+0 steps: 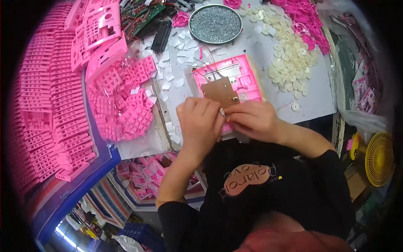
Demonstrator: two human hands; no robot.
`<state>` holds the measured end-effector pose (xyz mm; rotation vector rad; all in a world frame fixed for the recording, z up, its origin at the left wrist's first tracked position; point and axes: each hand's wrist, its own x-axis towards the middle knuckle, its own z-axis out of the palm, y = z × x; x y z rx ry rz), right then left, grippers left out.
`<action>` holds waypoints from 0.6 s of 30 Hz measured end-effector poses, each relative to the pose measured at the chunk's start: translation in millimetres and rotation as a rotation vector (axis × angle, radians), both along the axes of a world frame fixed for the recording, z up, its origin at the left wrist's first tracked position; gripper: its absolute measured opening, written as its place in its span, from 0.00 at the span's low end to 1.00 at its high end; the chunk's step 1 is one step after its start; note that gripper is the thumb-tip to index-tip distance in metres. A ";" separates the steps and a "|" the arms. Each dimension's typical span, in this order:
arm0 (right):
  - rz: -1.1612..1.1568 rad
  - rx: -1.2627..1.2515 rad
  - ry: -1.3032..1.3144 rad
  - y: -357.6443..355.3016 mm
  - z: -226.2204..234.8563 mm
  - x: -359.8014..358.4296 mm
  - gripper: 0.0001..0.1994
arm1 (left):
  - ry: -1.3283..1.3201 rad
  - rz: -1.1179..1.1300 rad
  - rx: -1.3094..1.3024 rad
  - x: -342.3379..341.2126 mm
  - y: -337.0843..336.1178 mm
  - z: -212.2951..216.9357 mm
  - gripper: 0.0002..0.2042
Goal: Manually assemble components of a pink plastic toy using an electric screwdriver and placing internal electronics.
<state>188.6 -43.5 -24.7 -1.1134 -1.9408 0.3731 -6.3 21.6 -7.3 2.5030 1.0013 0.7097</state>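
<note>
A pink plastic housing (251, 74) lies on the white table in front of me, its inner side up. On it rests a brown circuit board (218, 89), with thin wires running from its far side. My left hand (200, 119) is at the near edge of the board, fingers bent and pressed together. Against its fingertips my right hand (256, 120) pinches from the other side. Something small and pale shows between the fingertips, too small to name. The near part of the housing is hidden under both hands.
Stacked pink housings (54, 105) and a bag of pink keypads (121, 105) fill the left. A round tin of screws (215, 24) stands at the back. White discs (289, 63) and paper squares (168, 75) lie around. A yellow fan (379, 159) is at right.
</note>
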 end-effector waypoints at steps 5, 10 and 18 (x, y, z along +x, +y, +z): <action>0.050 0.050 -0.245 4.9 -4.8 -5.5 0.10 | 0.069 -0.207 0.105 -11.4 20.5 -9.7 0.13; 0.104 -0.034 -0.282 4.6 2.1 -5.5 0.11 | 0.054 -0.219 0.132 -12.8 20.6 -14.4 0.11; 0.121 -0.010 -0.371 7.3 6.0 -7.3 0.12 | -0.122 -0.128 0.092 -16.6 18.4 -24.6 0.08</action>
